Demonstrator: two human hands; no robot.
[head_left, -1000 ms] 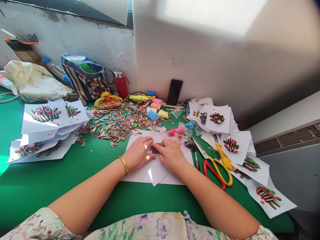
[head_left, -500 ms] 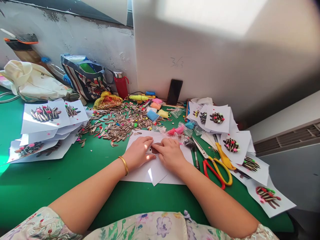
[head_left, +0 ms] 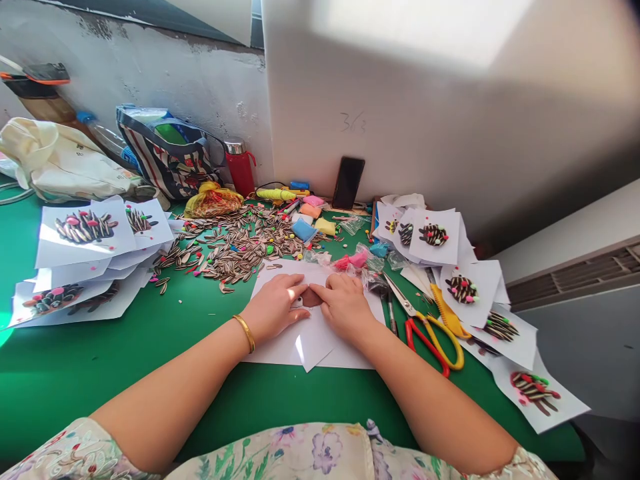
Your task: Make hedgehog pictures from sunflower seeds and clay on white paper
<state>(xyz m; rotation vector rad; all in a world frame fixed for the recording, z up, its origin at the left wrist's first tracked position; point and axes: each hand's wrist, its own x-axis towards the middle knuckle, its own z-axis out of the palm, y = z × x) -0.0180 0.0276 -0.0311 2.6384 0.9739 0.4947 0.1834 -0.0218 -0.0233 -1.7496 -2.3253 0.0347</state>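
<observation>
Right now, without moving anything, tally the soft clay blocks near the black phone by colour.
Pink soft clay block: 1
Peach-orange soft clay block: 1
Sky-blue soft clay block: 1
Pale yellow soft clay block: 1
Whitish soft clay block: 1
Total: 5

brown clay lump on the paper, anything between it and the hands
Nothing visible stands in the way: the left hand and right hand lie on the white paper either side of the brown clay lump.
</observation>
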